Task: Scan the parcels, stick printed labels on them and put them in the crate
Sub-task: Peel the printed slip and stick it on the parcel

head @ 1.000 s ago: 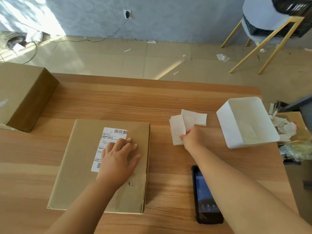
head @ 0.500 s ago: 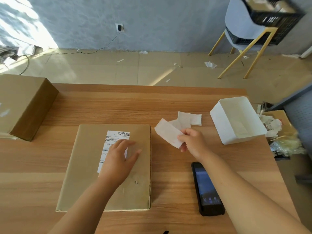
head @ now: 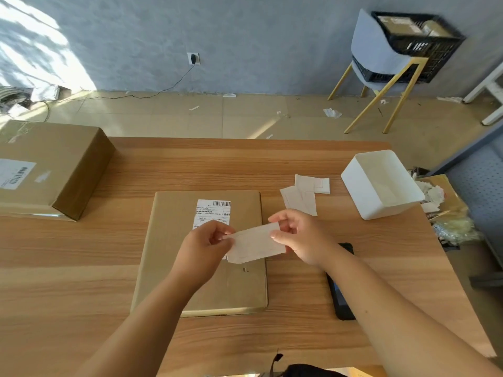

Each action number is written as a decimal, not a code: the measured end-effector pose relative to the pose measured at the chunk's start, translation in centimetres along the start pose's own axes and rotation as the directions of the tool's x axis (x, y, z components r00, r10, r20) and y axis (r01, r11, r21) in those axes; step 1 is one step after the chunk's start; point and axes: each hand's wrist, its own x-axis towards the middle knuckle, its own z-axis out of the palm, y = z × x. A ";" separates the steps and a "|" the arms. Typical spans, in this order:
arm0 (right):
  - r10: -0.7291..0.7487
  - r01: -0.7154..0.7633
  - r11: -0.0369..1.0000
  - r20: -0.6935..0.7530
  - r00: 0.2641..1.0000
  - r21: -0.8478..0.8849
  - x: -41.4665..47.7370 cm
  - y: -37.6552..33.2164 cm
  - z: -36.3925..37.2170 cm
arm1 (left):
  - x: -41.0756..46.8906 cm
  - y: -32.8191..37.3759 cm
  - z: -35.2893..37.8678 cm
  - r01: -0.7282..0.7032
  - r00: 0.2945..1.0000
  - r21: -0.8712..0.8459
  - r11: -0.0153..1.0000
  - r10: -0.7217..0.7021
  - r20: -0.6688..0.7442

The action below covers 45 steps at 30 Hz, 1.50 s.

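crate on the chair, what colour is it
Black, with a lattice-pattern wall; the crate shows clearly in the head view.

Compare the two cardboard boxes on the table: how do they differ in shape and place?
The flat box lies thin in the middle of the table, under both hands; the tall box stands thicker at the left edge, untouched. The flat box shows its label near the top middle, the tall box on its left part. Both are brown cardboard with a white barcode label.
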 end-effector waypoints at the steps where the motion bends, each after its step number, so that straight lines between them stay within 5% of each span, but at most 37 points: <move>1: 0.004 0.000 0.998 -0.073 0.997 0.064 -0.1 0.0 0.6 | -0.2 -0.1 -0.2 0.018 1.000 -0.041 0.999 -0.019 -0.015; 5: 0.022 0.031 0.976 -0.243 0.970 0.215 -0.9 0.3 2.8 | -1.0 -0.5 -0.8 0.071 0.995 -0.196 0.978 -0.082 -0.052; 14: -0.021 0.079 0.942 -0.179 0.984 0.326 -1.9 -1.3 6.9 | -2.8 -1.4 -1.5 0.120 0.992 -0.381 0.917 -0.098 0.079; 27: -0.069 0.066 0.988 0.015 0.997 0.138 -3.6 -2.0 6.6 | -2.5 -1.1 -3.3 0.026 0.999 -0.292 0.956 -0.019 0.025; 45: -0.021 0.024 0.991 -0.025 0.999 0.129 -2.8 -1.7 4.6 | -2.0 -0.4 -2.6 0.047 0.992 -0.358 0.933 -0.003 0.125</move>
